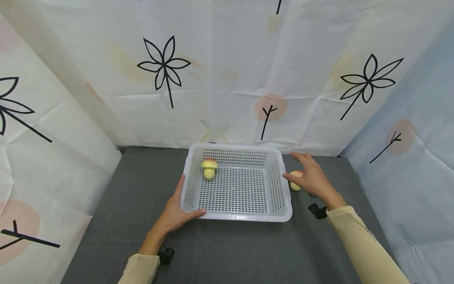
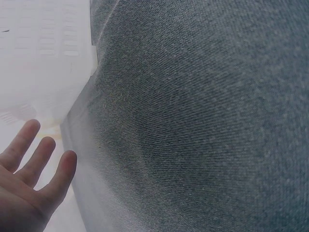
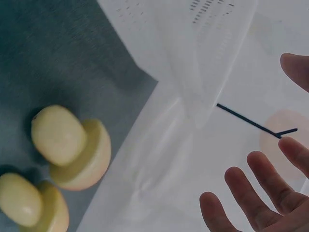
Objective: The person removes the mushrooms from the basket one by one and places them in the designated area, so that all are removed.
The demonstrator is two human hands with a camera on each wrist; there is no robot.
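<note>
My left hand (image 1: 175,211) steadies the white perforated basket (image 1: 237,215) with straight fingers, while my right hand (image 1: 310,177) hovers open-fingered over a toy mushroom (image 1: 295,185).

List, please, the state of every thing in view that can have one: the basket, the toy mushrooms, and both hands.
White perforated plastic basket: upright on the grey cloth table, open top.
Yellow toy mushroom with a reddish cap: inside the basket, far left corner.
Two yellow toy mushrooms on the cloth: lying on their sides, outside the basket, beside its right wall.
Left hand: open, touching the basket's near left corner.
Right hand: open, fingers spread above the mushrooms, holding nothing.
</note>
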